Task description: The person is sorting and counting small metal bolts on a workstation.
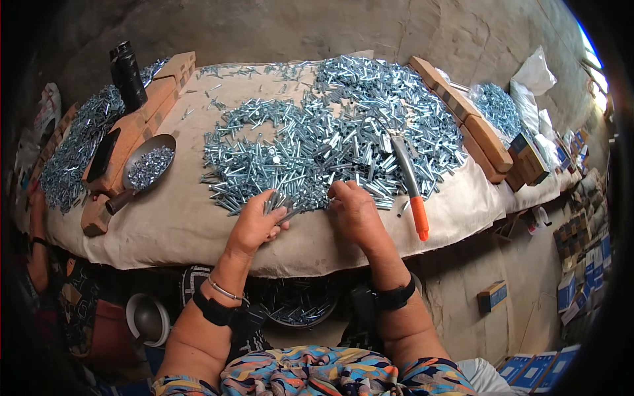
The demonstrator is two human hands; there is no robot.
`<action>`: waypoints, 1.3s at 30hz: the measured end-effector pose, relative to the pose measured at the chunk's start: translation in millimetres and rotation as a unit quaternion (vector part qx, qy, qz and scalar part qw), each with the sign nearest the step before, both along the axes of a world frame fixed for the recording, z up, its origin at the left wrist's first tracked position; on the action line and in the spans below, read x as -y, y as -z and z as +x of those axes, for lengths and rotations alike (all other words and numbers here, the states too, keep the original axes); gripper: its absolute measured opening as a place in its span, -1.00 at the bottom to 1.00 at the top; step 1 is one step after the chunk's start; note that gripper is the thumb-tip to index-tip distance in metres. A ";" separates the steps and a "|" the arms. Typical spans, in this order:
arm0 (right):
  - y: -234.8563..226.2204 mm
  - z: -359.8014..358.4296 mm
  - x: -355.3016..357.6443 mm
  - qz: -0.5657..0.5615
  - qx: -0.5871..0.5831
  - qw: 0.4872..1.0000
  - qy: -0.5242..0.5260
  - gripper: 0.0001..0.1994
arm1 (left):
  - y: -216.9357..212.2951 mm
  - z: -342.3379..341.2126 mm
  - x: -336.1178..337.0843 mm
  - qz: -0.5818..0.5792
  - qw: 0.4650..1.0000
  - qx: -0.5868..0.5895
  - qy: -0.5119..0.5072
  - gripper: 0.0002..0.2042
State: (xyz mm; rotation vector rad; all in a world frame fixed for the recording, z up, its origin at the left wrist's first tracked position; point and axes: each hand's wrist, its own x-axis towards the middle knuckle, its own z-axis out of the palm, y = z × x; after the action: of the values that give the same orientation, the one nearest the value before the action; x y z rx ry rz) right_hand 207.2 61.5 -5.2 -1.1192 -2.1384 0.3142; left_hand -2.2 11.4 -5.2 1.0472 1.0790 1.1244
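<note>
A wide heap of shiny metal bolts and tube-like sleeves (277,148) covers the middle of the cloth-topped table. At its near edge my left hand (254,221) is closed round a small bundle of thin metal bolts (281,203), their ends sticking out past the thumb. My right hand (356,208) rests at the heap's front edge, fingers curled down and pinched together. Whatever its fingertips hold, if anything, is hidden. To the right of it, a tool with a grey shaft and orange handle (419,218) lies partly over the heap.
A pan (173,148) of small metal parts stands at left, beside bricks (158,99) bearing a dark bottle (127,76) and a phone (104,153). More bricks (485,142) border the right side. Another person's arm (37,231) shows at far left. Under the table sits a basin (300,323) of metal parts.
</note>
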 end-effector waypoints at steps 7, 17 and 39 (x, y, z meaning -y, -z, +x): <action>1.0 -15.2 -3.4 -0.274 -0.326 0.895 -0.130 -0.85 | 0.4 4.4 1.9 0.014 0.999 -0.032 -0.001 -0.88; 0.9 -31.5 5.0 -0.121 -0.229 0.952 -0.166 -0.84 | 0.2 3.7 2.1 0.011 0.999 -0.035 0.019 -0.90; 3.7 -32.4 3.6 -0.177 -0.257 0.942 -0.122 -0.90 | -3.8 4.9 5.0 -0.039 0.998 0.023 0.049 -0.88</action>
State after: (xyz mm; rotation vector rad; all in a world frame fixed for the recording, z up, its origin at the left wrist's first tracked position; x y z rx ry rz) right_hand 174.8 57.9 -8.9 -0.8323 -1.7786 1.0234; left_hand 2.7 6.4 -1.3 0.9982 1.0161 1.0146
